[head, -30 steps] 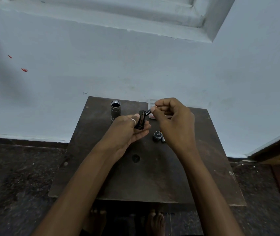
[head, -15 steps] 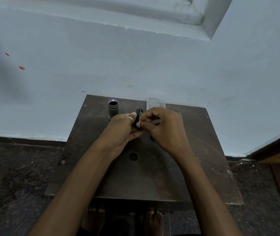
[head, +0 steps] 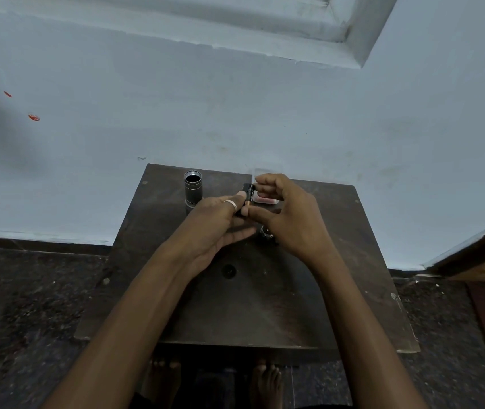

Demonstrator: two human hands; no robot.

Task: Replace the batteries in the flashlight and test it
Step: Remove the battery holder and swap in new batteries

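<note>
**Battery goes into holder over small table**

A dark table (head: 309, 305) against the wall leaves bare room near its front edge. The flashlight body (head: 193, 188) stands open-end up at the back, out of the way. The left hand (head: 217, 228) cradles a black battery holder (head: 242, 199), fingers curled round it, steadying it for loading; the right hand (head: 288, 219) pinches a battery (head: 249, 195) against it.

Prob. a home room: plain painted wall (head: 235, 113), speckled stone floor (head: 28, 305), small wooden table (head: 265, 314).

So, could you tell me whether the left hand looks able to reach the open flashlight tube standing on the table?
Probably yes: the flashlight tube stands beside the left hand, unobstructed, though that hand holds the battery holder.
</note>
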